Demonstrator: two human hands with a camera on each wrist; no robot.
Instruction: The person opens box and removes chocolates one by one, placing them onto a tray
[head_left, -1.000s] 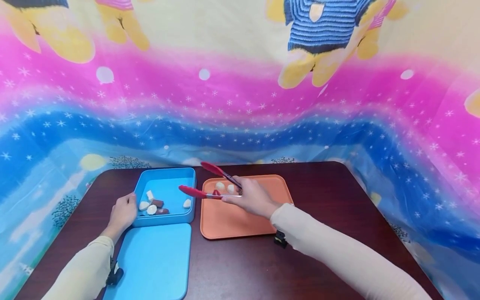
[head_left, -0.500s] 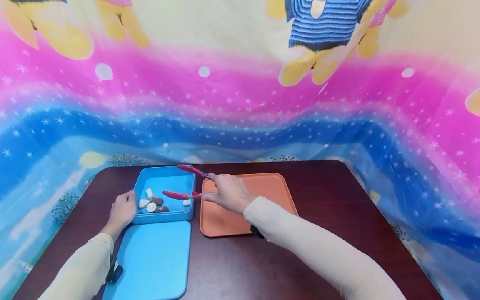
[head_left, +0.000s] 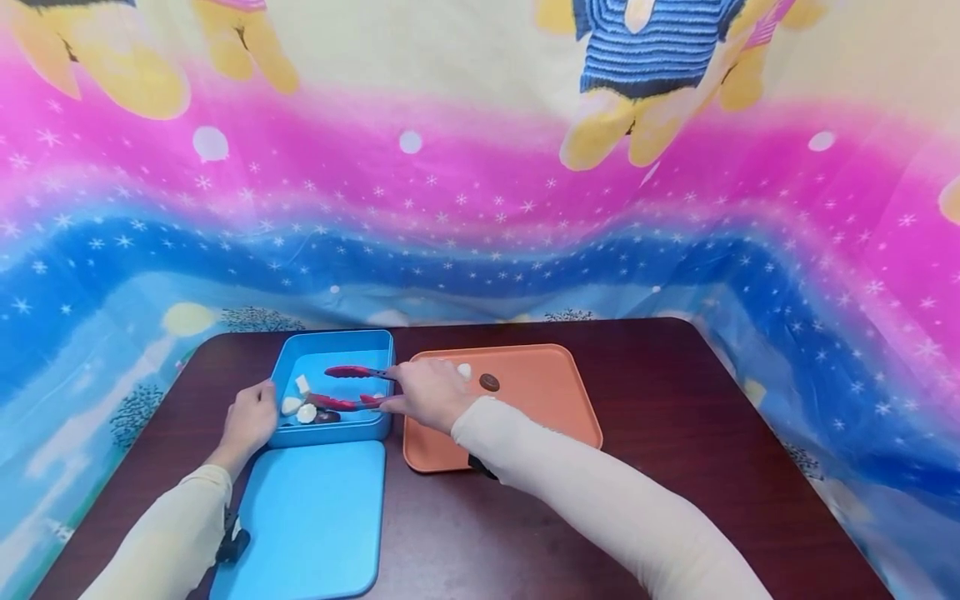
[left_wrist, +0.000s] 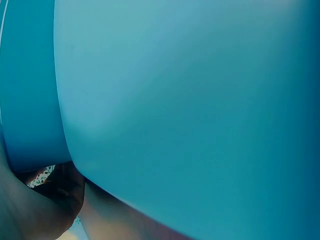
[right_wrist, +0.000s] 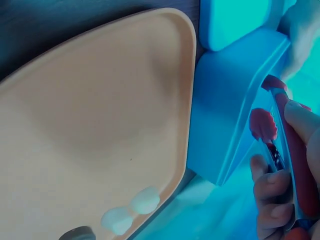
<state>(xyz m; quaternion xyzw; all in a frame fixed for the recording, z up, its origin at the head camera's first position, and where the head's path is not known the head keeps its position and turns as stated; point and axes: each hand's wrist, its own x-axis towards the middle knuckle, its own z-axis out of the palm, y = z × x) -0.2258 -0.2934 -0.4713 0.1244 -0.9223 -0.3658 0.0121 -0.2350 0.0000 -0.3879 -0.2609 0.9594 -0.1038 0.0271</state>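
Observation:
My right hand (head_left: 435, 390) holds red-tipped tongs (head_left: 352, 372), reaching over the right rim of a blue box (head_left: 333, 432). The tongs' two arms stand apart, the lower tip overlapping a cluster of white and brown chocolate-like pieces (head_left: 307, 412) in the box's front left. In the right wrist view, thumb and fingers wrap the tongs' handles (right_wrist: 300, 180). My left hand (head_left: 253, 412) grips the box's left side; the left wrist view shows its thumb and fingers at the box corner (left_wrist: 37, 150).
An orange tray (head_left: 555, 400) lies right of the box, bearing a brown oval piece (head_left: 489, 382) and white pieces (right_wrist: 145, 200). The flat blue lid (head_left: 307, 517) lies in front of the box on the dark table (head_left: 660, 400). A printed cloth (head_left: 480, 167) hangs behind.
My right hand has carried the tongs left from over the tray to over the box and lowered them; their arms have come closer together. The left hand stays at the box.

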